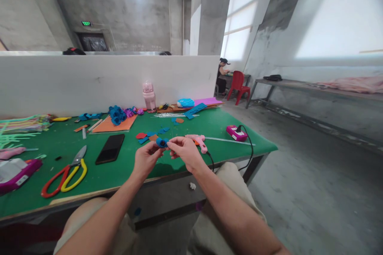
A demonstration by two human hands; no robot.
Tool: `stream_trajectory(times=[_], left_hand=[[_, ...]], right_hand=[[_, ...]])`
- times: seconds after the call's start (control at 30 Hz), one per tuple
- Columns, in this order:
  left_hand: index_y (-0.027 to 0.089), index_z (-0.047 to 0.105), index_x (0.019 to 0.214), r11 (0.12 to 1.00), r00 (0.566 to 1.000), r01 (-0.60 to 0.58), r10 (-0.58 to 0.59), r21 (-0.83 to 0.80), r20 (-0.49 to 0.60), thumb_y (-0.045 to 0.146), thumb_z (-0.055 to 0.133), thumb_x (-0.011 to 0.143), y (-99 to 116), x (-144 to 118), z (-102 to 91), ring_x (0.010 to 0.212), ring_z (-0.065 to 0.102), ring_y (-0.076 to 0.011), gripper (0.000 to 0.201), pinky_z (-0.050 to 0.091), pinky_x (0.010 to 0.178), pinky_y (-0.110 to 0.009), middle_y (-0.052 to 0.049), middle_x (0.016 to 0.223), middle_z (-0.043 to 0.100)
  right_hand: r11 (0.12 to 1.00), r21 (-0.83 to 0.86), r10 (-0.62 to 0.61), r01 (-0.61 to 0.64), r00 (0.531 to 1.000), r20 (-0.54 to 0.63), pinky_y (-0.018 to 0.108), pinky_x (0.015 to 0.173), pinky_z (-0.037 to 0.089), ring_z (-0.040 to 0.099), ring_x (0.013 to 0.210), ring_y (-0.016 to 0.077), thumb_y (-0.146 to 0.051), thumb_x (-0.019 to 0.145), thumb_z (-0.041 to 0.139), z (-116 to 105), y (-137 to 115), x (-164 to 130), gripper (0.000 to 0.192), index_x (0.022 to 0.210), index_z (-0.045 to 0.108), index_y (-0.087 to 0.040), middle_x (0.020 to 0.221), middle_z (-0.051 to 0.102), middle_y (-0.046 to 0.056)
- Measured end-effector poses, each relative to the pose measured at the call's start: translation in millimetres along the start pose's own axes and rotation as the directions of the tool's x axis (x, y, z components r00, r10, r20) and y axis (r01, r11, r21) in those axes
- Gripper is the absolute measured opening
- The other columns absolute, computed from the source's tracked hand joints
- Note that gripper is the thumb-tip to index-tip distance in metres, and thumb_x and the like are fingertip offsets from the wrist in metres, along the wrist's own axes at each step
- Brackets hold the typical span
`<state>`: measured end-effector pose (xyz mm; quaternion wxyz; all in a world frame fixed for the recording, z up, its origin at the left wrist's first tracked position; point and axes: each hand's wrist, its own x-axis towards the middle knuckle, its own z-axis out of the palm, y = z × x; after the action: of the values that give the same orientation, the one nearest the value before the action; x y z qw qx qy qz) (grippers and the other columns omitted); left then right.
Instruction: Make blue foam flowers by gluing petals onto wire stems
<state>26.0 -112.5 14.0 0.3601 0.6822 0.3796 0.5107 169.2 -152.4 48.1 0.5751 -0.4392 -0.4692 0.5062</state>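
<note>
A person seated at a green felt-topped desk (119, 167) pinches a small rolled blue foam flower (162, 142) between both hands, just above the desk's near edge. The left hand (146, 158) has its grip closed on the roll from the left, thumb and fingertips on its rim; the right hand (186, 152) has its grip closed on the other side, fingers bent around the piece. By the look of it, the roll is being shaped or pressed tight, a step midway through forming the flower. The next move would seem to call for fixing the loose end, with the pink hot-glue gun (197, 140) lying just beyond the right hand, its black cord trailing over the near edge. Cut foam petals in blue, red and orange (151, 134) lie just behind the hands. A black phone (110, 148) rests left of them, and red-and-yellow-handled shears (66, 171) sit nearer the near left corner. Finished blue foam flowers (116, 114) are heaped toward the far edge beside a pink bottle (149, 95). Another person sits at a distant table by a red chair (237, 84).
</note>
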Motion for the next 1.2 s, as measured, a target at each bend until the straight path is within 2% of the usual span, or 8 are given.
stream_trajectory(times=[0.23, 0.37, 0.57, 0.7, 0.97, 1.07, 1.2], left_hand=[[0.015, 0.064, 0.075, 1.000, 1.000, 0.007, -0.007, 0.005, 0.014, 0.032, 0.065, 0.068, -0.9, 0.2, -0.5, 0.053, 0.056, -0.0109, 0.018, 0.044, 0.053, -0.020, 0.001, 0.058, 0.062], [0.015, 0.065, 0.075, 1.000, 1.000, 0.000, 0.000, 0.016, 0.016, 0.031, 0.065, 0.068, 1.1, -0.2, -0.6, 0.052, 0.056, -0.0111, 0.018, 0.044, 0.052, -0.020, 0.001, 0.058, 0.062], [0.016, 0.065, 0.073, 0.999, 0.999, -0.026, 0.025, 0.046, 0.024, 0.030, 0.065, 0.067, 2.3, -0.3, -0.7, 0.052, 0.056, -0.0110, 0.016, 0.044, 0.052, -0.020, 0.001, 0.058, 0.063], [0.016, 0.065, 0.072, 1.000, 1.000, 0.005, -0.006, 0.026, 0.017, 0.030, 0.066, 0.066, 2.8, -0.1, -0.1, 0.051, 0.056, -0.0108, 0.015, 0.044, 0.052, -0.020, 0.002, 0.056, 0.062], [0.015, 0.063, 0.070, 0.999, 0.999, 0.047, -0.047, -0.003, -0.006, 0.027, 0.065, 0.066, 7.2, -0.1, 0.2, 0.050, 0.056, -0.0104, 0.013, 0.044, 0.051, -0.020, 0.003, 0.054, 0.061], [0.015, 0.064, 0.070, 0.998, 0.998, 0.057, -0.057, -0.016, 0.008, 0.027, 0.064, 0.066, 9.1, 0.1, -0.1, 0.048, 0.055, -0.0101, 0.012, 0.044, 0.050, -0.020, 0.002, 0.052, 0.061], [0.014, 0.064, 0.068, 0.989, 0.992, 0.116, -0.112, -0.087, 0.056, 0.029, 0.065, 0.068, 11.8, 0.9, -1.3, 0.047, 0.054, -0.0104, 0.014, 0.044, 0.051, -0.022, 0.001, 0.050, 0.060]], right_hand=[[0.996, -0.053, -0.067, 0.071, 0.996, 0.061, 0.019, 0.046, 0.044, 0.049, 0.046, 0.0065, -0.034, 0.066, 0.064, -2.1, 3.1, 2.3, 0.019, 0.070, 0.060, -0.015, 0.060, 0.060, -0.001], [0.990, -0.107, -0.089, 0.094, 0.995, 0.050, 0.020, 0.046, 0.042, 0.049, 0.046, 0.0075, -0.033, 0.067, 0.063, -2.5, 2.9, 2.7, 0.017, 0.070, 0.061, -0.016, 0.056, 0.057, -0.002], [0.999, -0.048, -0.014, 0.016, 0.999, 0.042, 0.020, 0.045, 0.042, 0.049, 0.046, 0.0072, -0.034, 0.065, 0.063, -3.4, 1.8, 2.3, 0.019, 0.067, 0.059, -0.016, 0.056, 0.056, -0.003], [0.999, 0.011, 0.037, -0.038, 0.998, 0.057, 0.020, 0.045, 0.041, 0.049, 0.045, 0.0063, -0.037, 0.067, 0.061, -3.2, 0.9, 2.2, 0.022, 0.069, 0.058, -0.016, 0.061, 0.058, -0.002], [0.984, -0.137, -0.104, 0.111, 0.993, 0.054, 0.020, 0.044, 0.038, 0.046, 0.044, 0.0076, -0.028, 0.066, 0.062, 1.6, 6.1, 1.7, 0.013, 0.065, 0.057, -0.017, 0.051, 0.051, -0.005], [0.990, -0.046, -0.125, 0.130, 0.987, 0.103, 0.020, 0.046, 0.039, 0.047, 0.046, 0.0069, -0.034, 0.067, 0.063, 0.7, 2.2, -0.2, 0.018, 0.066, 0.058, -0.016, 0.056, 0.055, -0.003], [0.971, 0.225, -0.108, 0.077, 0.985, 0.131, 0.021, 0.048, 0.042, 0.048, 0.047, 0.0069, -0.048, 0.072, 0.057, -5.6, -6.1, 0.3, 0.032, 0.072, 0.059, -0.016, 0.061, 0.056, -0.001]])
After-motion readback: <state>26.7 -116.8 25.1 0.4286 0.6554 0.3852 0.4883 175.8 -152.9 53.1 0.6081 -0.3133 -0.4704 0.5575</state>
